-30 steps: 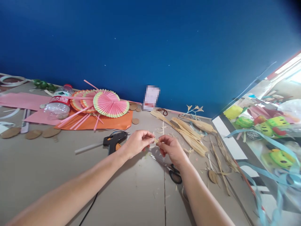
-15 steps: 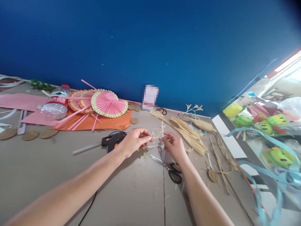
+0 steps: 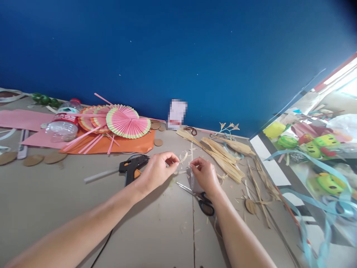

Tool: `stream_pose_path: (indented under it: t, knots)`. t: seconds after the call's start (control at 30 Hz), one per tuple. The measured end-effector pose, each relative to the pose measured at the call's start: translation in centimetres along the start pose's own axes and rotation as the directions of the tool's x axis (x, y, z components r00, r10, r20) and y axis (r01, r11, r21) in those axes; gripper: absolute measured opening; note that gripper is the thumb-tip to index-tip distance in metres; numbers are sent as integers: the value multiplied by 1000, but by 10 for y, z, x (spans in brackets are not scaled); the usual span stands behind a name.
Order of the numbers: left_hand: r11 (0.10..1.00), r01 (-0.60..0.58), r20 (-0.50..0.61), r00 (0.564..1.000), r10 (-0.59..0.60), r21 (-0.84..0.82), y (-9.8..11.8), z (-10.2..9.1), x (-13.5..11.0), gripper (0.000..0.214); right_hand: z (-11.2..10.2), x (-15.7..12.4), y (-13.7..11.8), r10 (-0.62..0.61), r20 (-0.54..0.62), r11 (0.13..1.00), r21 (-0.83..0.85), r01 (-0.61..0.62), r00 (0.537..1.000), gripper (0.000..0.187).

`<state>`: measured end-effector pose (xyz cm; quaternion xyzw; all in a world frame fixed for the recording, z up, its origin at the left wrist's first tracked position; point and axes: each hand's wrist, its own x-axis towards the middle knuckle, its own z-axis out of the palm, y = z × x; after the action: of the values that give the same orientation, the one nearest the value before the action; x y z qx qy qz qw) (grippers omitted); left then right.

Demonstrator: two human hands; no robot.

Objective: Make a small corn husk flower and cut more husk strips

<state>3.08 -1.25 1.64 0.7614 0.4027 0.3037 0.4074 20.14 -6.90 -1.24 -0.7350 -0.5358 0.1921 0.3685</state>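
Observation:
My left hand [image 3: 161, 166] is closed in a pinch, with a thin pale curled strip [image 3: 183, 158] at its fingertips. To the right, my right hand [image 3: 205, 174] also has its thumb and fingers pressed together; whatever they hold is too small to make out. A short gap separates the two hands above the table. Scissors [image 3: 196, 196] with black handles lie beneath my right hand, blades slightly apart. Beside my left wrist rests a black glue gun [image 3: 132, 167] with a glue stick [image 3: 102, 175] protruding from its back.
Dried corn husks [image 3: 223, 158] and a small brown disc [image 3: 250, 206] lie to the right. Pink paper fans [image 3: 128, 121], orange paper [image 3: 134, 145] and a plastic bottle [image 3: 63, 121] are at the back left. A blue wall [image 3: 178, 56] bounds the table; blue ribbon [image 3: 329, 175] hangs at right.
My right hand's fingers have closed into a tighter pinch. My left hand has stayed nearly in place, the strip still at its fingertips. The view has shifted slightly.

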Motion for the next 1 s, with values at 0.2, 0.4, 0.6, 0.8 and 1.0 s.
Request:
stream_pose_path:
  t: [0.2,0.4,0.6,0.8,1.0]
  knots:
    - [981,78,42,997,-72,-176,-4,-1,5,13,2,1,-9,81,137,897,422,-132,987,14]
    - [992,70,109,992,-59,-102,-6,1,3,23,1,-5,-22,46,189,792,592,-151,981,13]
    - [986,153,247,960,-134,-62,0,-2,1,31,1,-10,-29,5,154,871,485,-80,988,13]
    - [992,106,199,976,-91,-66,-1,-2,0,29,4,-16,-30,-90,116,926,375,41,989,10]
    - [969,132,239,968,-81,-209,-2,0,-1,18,6,-15,-30,-77,121,915,403,22,990,12]
